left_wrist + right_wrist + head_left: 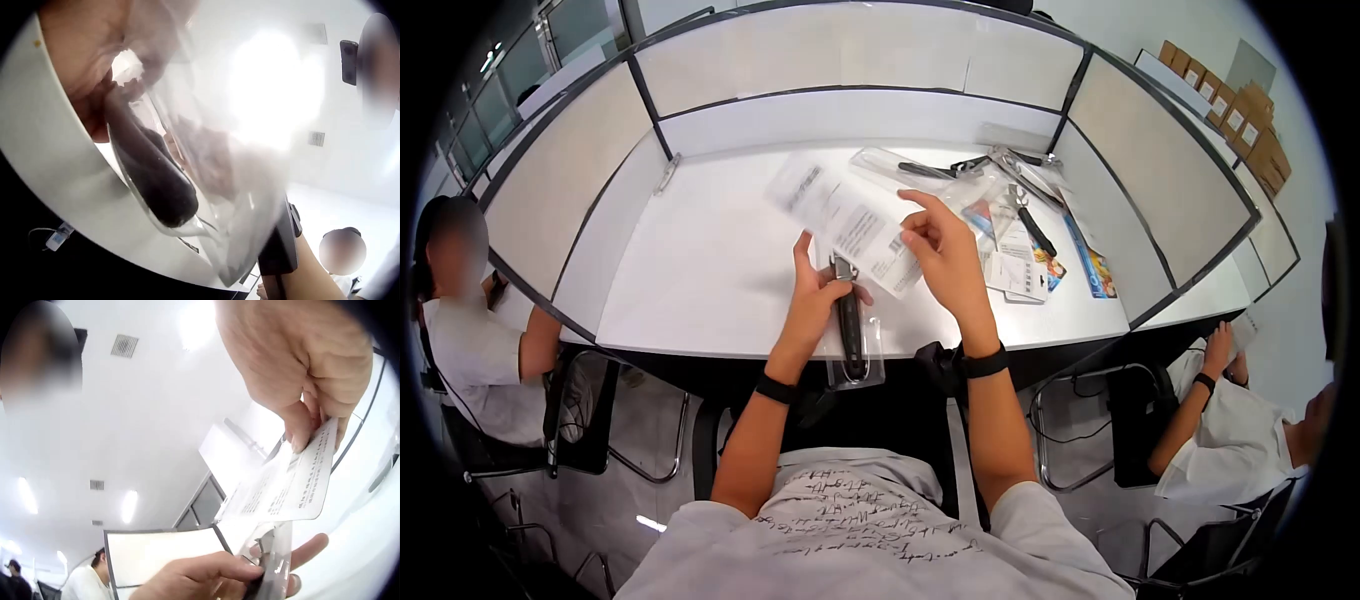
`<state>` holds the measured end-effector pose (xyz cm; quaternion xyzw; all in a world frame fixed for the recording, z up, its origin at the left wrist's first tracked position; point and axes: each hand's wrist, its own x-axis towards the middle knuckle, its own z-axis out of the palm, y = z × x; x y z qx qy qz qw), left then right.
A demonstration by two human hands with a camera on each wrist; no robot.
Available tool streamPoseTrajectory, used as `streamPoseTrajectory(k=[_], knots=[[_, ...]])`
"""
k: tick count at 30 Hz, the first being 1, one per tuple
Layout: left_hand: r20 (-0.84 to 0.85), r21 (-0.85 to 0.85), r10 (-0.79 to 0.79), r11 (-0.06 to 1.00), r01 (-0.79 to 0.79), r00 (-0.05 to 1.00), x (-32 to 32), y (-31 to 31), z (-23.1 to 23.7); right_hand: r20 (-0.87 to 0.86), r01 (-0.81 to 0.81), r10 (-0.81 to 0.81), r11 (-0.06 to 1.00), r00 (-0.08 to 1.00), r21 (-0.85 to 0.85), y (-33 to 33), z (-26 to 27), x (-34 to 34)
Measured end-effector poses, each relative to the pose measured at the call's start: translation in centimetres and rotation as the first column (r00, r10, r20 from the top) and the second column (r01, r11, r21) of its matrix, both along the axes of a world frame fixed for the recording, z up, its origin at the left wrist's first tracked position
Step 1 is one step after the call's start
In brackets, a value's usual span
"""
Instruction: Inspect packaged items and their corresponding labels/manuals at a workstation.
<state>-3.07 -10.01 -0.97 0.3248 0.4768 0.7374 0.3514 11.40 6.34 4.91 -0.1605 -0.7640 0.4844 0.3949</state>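
We note both hands up in front of the body, over the near edge of the table [670, 275]. L hand [808, 302] grips the dark-handled tool [850, 330] thru its clear sleeve [871, 372], thumb on the near face close to the metal head, fingers behind. Handle points back toward the wearer, below L hand; we judge the grip sits by the head to steady tool + sleeve together w/o blocking the sleeve's upper end. R hand [950, 262], above and to the R of L hand, pinches a corner of the white printed card [837, 216] btwn thumb and fingertips; prob. a corner hold so the card stays flat and separate from the tool. Card slants up and away, its lower edge near the sleeve top; can't tell if they touch. Tool type unclear to us. Beyond R hand, to its R: a loose heap w/ metal-armed tool [1027, 180], black-handled tool [1037, 232], clear wrapping [872, 160] and colourful card [1097, 272]; we'd guess set there to leave working room btwn and beyond the hands.
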Motion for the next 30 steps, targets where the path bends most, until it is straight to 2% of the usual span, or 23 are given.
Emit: streamPoseTrajectory(k=[1,3,4,5,6,7,10,12,14,15,19,24,26,28,30], knots=[[0.006,-0.017,-0.049,0.999,0.049,0.999,-0.2,0.0,0.1,-0.001,0.010,-0.010,1.000,1.000,-0.004,0.5,-0.4,0.0],[-0.027,-0.038,-0.108,0.994,0.107,0.994,-0.4,0.1,-0.4,-0.235,-0.143,0.060,0.925,0.970,-0.352,1.2,-0.9,-0.3],[-0.066,-0.048,-0.156,0.987,0.153,0.986,-0.6,0.4,-0.3,-0.248,-0.138,0.053,0.929,0.967,-0.343,1.7,-0.9,-0.6],[-0.071,-0.048,-0.161,0.986,0.157,0.984,-0.5,0.2,-0.2,-0.379,-0.251,0.045,0.819,0.924,-0.516,2.1,-1.0,-0.7],[-0.080,-0.041,-0.188,0.982,0.186,0.979,-0.5,0.2,0.1,-0.499,-0.373,0.002,0.665,0.867,-0.647,2.2,-1.2,-0.5],[-0.080,-0.049,-0.206,0.978,0.202,0.975,-0.3,0.0,0.3,-0.559,-0.396,-0.035,0.669,0.829,-0.629,2.0,-1.0,-0.4],[-0.120,-0.056,-0.264,0.964,0.259,0.957,0.4,0.5,1.5,-0.543,-0.333,-0.066,0.727,0.837,-0.601,1.0,1.2,0.4],[-0.128,-0.087,-0.276,0.960,0.266,0.953,0.7,-0.6,1.0,-0.574,-0.368,-0.053,0.719,0.817,-0.590,1.2,0.8,0.4],[-0.177,-0.050,-0.282,0.959,0.277,0.943,0.8,-0.1,1.0,-0.500,-0.299,0.005,0.807,0.866,-0.509,1.7,0.9,0.5],[-0.128,-0.039,-0.301,0.953,0.299,0.945,0.9,-0.2,1.0,-0.494,-0.296,0.010,0.810,0.869,-0.506,1.8,0.7,0.3],[-0.177,-0.040,-0.294,0.956,0.292,0.939,1.0,-0.1,0.9,-0.396,-0.253,0.060,0.853,0.916,-0.457,2.1,0.0,-0.3],[-0.174,-0.081,-0.312,0.950,0.302,0.934,1.1,-0.5,1.5,-0.337,-0.284,0.142,0.860,0.931,-0.424,3.0,-1.0,-0.4],[-0.166,-0.081,-0.326,0.945,0.317,0.930,0.7,-0.5,1.0,-0.347,-0.348,0.204,0.835,0.916,-0.427,3.4,-1.4,-0.5],[-0.154,-0.082,-0.338,0.941,0.329,0.929,0.9,-0.4,1.1,-0.337,-0.340,0.199,0.833,0.920,-0.436,3.1,-0.9,-0.3],[-0.154,-0.075,-0.335,0.942,0.327,0.930,1.2,-0.5,1.4,-0.289,-0.266,0.155,0.878,0.945,-0.399,2.9,-0.8,-0.2]])
